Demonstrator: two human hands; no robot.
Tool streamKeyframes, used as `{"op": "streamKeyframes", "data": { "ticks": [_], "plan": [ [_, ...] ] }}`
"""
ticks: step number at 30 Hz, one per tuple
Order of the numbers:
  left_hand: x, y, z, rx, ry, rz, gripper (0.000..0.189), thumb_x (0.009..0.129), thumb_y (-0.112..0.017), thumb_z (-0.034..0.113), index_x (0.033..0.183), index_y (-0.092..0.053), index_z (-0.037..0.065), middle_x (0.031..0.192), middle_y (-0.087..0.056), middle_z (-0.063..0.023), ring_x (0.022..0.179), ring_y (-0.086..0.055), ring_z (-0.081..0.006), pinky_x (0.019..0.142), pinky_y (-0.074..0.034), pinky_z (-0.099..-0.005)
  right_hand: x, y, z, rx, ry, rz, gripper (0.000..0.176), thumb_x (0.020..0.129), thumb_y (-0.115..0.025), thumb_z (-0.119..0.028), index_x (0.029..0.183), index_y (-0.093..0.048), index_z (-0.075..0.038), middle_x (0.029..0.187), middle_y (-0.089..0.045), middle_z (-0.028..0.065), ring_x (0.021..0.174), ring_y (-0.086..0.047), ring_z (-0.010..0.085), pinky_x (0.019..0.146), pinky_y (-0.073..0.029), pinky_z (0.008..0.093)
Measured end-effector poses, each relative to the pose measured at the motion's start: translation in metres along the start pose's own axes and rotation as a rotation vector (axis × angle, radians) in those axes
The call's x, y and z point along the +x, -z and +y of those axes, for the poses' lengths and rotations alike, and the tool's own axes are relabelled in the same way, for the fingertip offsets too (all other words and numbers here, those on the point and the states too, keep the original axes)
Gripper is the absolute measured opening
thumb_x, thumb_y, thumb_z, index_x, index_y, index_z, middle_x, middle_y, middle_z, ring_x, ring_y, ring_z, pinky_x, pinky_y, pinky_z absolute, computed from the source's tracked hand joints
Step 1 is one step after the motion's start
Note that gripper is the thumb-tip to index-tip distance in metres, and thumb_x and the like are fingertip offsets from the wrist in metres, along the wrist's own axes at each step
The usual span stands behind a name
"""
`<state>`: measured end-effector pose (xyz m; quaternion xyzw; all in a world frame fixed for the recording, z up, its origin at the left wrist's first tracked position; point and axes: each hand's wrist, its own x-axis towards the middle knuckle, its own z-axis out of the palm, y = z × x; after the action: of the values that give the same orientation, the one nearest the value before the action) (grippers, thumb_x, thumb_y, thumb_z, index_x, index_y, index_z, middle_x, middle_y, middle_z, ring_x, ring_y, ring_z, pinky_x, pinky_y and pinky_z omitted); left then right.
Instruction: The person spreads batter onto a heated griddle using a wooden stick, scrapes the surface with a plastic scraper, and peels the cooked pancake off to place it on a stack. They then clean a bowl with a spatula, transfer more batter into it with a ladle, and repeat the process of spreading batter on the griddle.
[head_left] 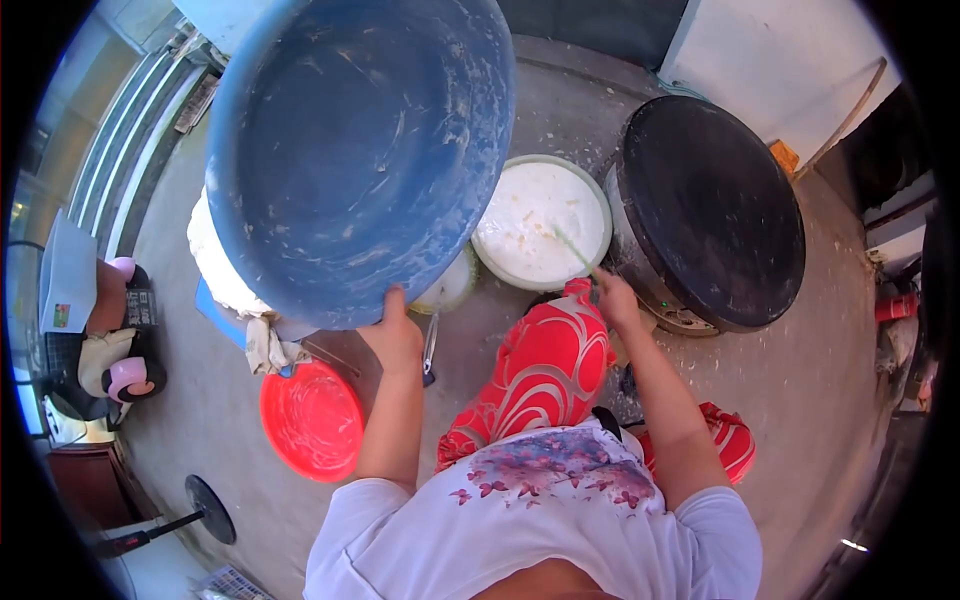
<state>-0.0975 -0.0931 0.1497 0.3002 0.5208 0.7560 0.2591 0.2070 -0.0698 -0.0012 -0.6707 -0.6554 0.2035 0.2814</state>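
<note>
A large blue basin [340, 130], its inside smeared with whitish residue, is held up and tilted so that the inside faces me. My left hand [396, 335] is closed on its lower rim, thumb over the edge; the other fingers are hidden behind it. My right hand [615, 300] is closed around a thin pale-green stick [575, 247]. Its far end reaches into a round pale-green tub [607, 215] of white, batter-like stuff [530, 215] with small lumps. Another light-coloured container [455, 285] shows partly below the basin.
Right of the tub stands a round cooker with a black top [710, 210]. A red basin [312, 420] with white smears lies on the floor at left. White cloth [220, 260] shows behind the blue basin. A scooter [110, 340] stands farther left, near a round black-ended tool [210, 510].
</note>
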Motion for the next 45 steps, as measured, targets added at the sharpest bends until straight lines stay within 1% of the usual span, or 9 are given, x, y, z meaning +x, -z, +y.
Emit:
{"op": "streamKeyframes", "data": {
  "ticks": [1,14,19,24,31,33,40,42,45],
  "plan": [
    [-0.001,0.000,0.002,-0.037,0.001,0.004,0.040,0.073,-0.054,-0.004,0.111,-0.042,-0.009,0.111,-0.049,-0.0140,0.100,-0.048,-0.0232,0.089,-0.035,-0.0315,-0.005,-0.003,0.000,-0.106,-0.225,-0.220,0.038,0.078,-0.050,-0.006,0.115,-0.054,-0.014,0.085,-0.059,0.0195,0.080,-0.056,0.0372,0.074,-0.044,0.0401],
    [-0.008,0.004,-0.005,-0.084,0.101,-0.084,0.054,0.071,-0.046,-0.011,0.122,-0.033,0.000,0.118,-0.040,-0.0099,0.108,-0.042,-0.0227,0.094,-0.032,-0.0351,-0.020,0.000,0.021,-0.064,-0.166,-0.036,0.037,0.077,-0.049,-0.008,0.114,-0.054,-0.011,0.081,-0.061,0.0187,0.075,-0.060,0.0314,0.070,-0.046,0.0371],
    [-0.007,0.006,-0.008,-0.064,0.111,-0.112,0.055,0.071,-0.047,-0.010,0.122,-0.033,0.002,0.117,-0.041,-0.0097,0.107,-0.043,-0.0230,0.091,-0.037,-0.0368,-0.010,0.051,-0.023,0.840,-0.506,-0.051,0.037,0.083,-0.047,-0.008,0.120,-0.047,-0.005,0.071,-0.055,-0.0002,0.056,-0.047,0.0057,0.051,-0.038,0.0187],
    [-0.008,0.003,-0.015,-0.060,0.106,-0.130,0.055,0.071,-0.048,-0.010,0.122,-0.033,0.003,0.115,-0.043,-0.0096,0.105,-0.045,-0.0234,0.087,-0.041,-0.0373,0.000,0.096,-0.061,0.974,-0.389,0.019,0.036,0.083,-0.051,-0.010,0.118,-0.048,-0.004,0.071,-0.056,0.0006,0.055,-0.047,0.0054,0.049,-0.036,0.0173],
    [-0.020,-0.007,-0.010,0.025,0.138,-0.163,0.039,0.072,-0.052,-0.005,0.109,-0.042,-0.006,0.105,-0.050,-0.0104,0.095,-0.048,-0.0186,0.086,-0.036,-0.0281,0.010,0.123,-0.117,0.862,-0.144,-0.105,0.033,0.081,-0.055,-0.009,0.113,-0.054,-0.008,0.069,-0.059,0.0042,0.057,-0.053,0.0104,0.051,-0.041,0.0220],
    [-0.023,-0.007,-0.012,0.007,0.146,-0.164,0.037,0.072,-0.052,-0.004,0.108,-0.044,-0.006,0.103,-0.051,-0.0102,0.094,-0.049,-0.0184,0.085,-0.036,-0.0277,0.019,0.121,-0.123,0.123,0.371,0.128,0.038,0.077,-0.056,-0.006,0.114,-0.054,-0.014,0.075,-0.060,0.0095,0.059,-0.056,0.0201,0.054,-0.044,0.0295],
    [-0.034,-0.009,0.003,0.032,0.069,-0.144,0.032,0.073,-0.054,-0.003,0.104,-0.047,-0.006,0.101,-0.052,-0.0096,0.092,-0.050,-0.0170,0.083,-0.037,-0.0273,0.031,0.125,-0.141,-0.339,0.286,0.187,0.045,0.071,-0.055,-0.005,0.114,-0.054,-0.018,0.073,-0.056,0.0108,0.064,-0.057,0.0288,0.057,-0.046,0.0382],
    [-0.038,-0.008,0.002,0.036,0.056,-0.149,0.031,0.073,-0.053,-0.004,0.103,-0.047,-0.006,0.100,-0.053,-0.0094,0.092,-0.050,-0.0169,0.083,-0.037,-0.0273,0.017,0.109,-0.141,-0.407,0.337,0.028,0.043,0.072,-0.054,-0.007,0.114,-0.055,-0.019,0.073,-0.056,0.0113,0.063,-0.057,0.0297,0.057,-0.047,0.0382],
    [-0.040,-0.008,0.001,0.024,0.028,-0.171,0.030,0.073,-0.052,-0.004,0.103,-0.048,-0.006,0.099,-0.053,-0.0089,0.092,-0.050,-0.0167,0.082,-0.038,-0.0272,0.007,0.097,-0.143,-0.133,0.321,-0.011,0.044,0.072,-0.054,-0.005,0.113,-0.055,-0.018,0.072,-0.057,0.0117,0.062,-0.057,0.0295,0.057,-0.047,0.0390]
  ]
}}
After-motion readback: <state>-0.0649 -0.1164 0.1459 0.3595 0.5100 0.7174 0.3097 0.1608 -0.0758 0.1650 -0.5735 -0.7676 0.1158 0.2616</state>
